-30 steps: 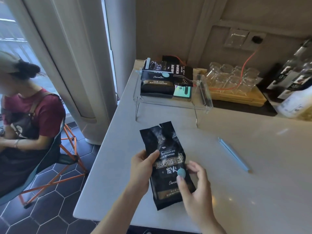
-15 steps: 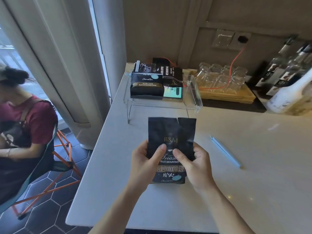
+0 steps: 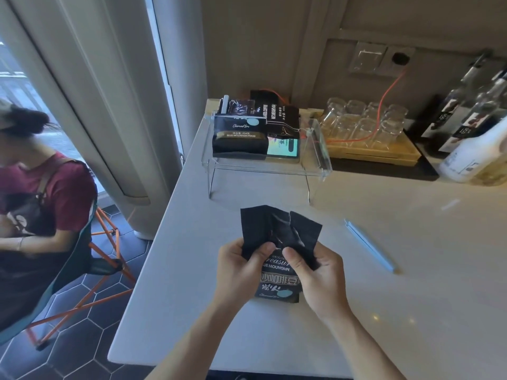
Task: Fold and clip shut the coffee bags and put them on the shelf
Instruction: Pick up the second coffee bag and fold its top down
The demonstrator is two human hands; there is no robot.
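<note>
head | left hand [image 3: 241,267] + right hand [image 3: 318,272] pinch coffee bag [image 3: 279,242] upright on counter [image 3: 411,270] | step: fold top | next: grab blue clip [image 3: 369,245], right of bag

Soft daylight is admitted through the window [image 3: 16,86] at left; the white counter [image 3: 411,270] is evenly lit, with small glints. Edges are bowed by wide-angle distortion, and slight softness is seen throughout.

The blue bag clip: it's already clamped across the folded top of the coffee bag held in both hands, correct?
No. In the head view the blue bag clip lies on the counter, to the right of the coffee bag. Both the left hand and right hand do hold it.
</note>
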